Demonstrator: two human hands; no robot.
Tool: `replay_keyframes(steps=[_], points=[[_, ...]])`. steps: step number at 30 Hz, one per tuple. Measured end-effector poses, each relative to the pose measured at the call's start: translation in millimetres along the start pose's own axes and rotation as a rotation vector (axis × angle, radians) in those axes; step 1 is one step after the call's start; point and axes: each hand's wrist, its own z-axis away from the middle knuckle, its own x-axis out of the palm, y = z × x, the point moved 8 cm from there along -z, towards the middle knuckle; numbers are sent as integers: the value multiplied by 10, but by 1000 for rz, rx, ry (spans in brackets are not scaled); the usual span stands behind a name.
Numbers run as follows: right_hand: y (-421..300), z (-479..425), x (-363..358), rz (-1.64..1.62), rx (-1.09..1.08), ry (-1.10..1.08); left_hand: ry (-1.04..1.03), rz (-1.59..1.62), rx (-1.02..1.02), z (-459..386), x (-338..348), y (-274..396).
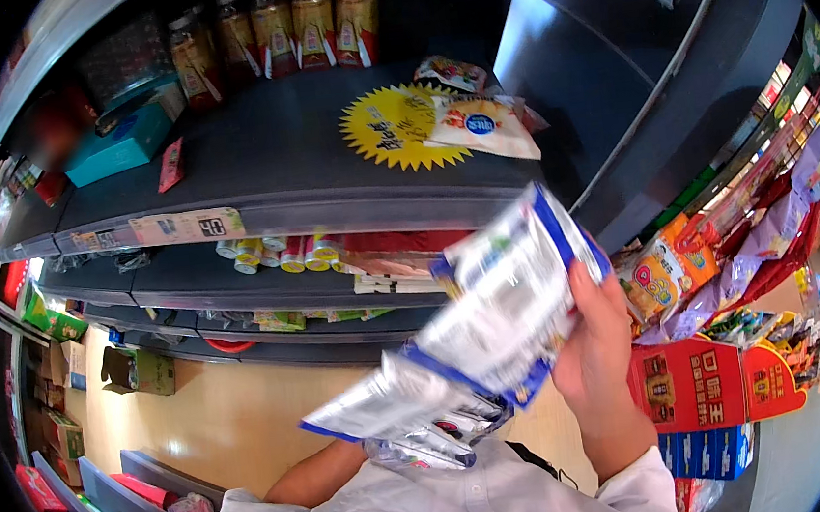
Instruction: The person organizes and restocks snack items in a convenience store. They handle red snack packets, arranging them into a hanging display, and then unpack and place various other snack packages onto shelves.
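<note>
My right hand (599, 334) grips a stack of silver-and-blue foil packets (500, 306) by its right edge, with the thumb on top. The packets are tilted and slightly blurred, in front of the shelf unit. More foil packets (442, 434) lie against my chest, below the raised ones. My left forearm (320, 476) reaches towards those lower packets, but the left hand itself is hidden behind them. Above, on the dark top shelf (259, 152), lie a yellow starburst sign (398, 127) and a white snack bag (482, 123) overlapping it.
Several bottles (274, 32) stand at the shelf's back, near a teal box (125, 143). Rolled goods (291, 255) fill a lower shelf. An open carton (138, 369) sits on the floor. Right are hanging snack bags (667, 268) and a red display box (689, 384).
</note>
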Motion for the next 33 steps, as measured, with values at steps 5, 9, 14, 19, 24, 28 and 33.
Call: replay_keyframes(steps=[5,9,14,19,24,28,33], points=[[32,-984,780,-106,-116,-179,-42,94,-14,175,9,27],[16,-1482,1064,337,-342,-36,-47,137,37,326,2,90],[233,-277,984,1075,-544,-697,10,66,234,481,-74,265],[989,401,314,1414,176,-948,225,-209,393,543,-162,435],[1011,420,40,1531,252,-965,210,-188,294,441,-49,365],[876,542,71,1402,65,-1074,343,-108,152,336,-124,297],[953,563,-175,1503,166,-985,434,-147,160,333,-207,286]])
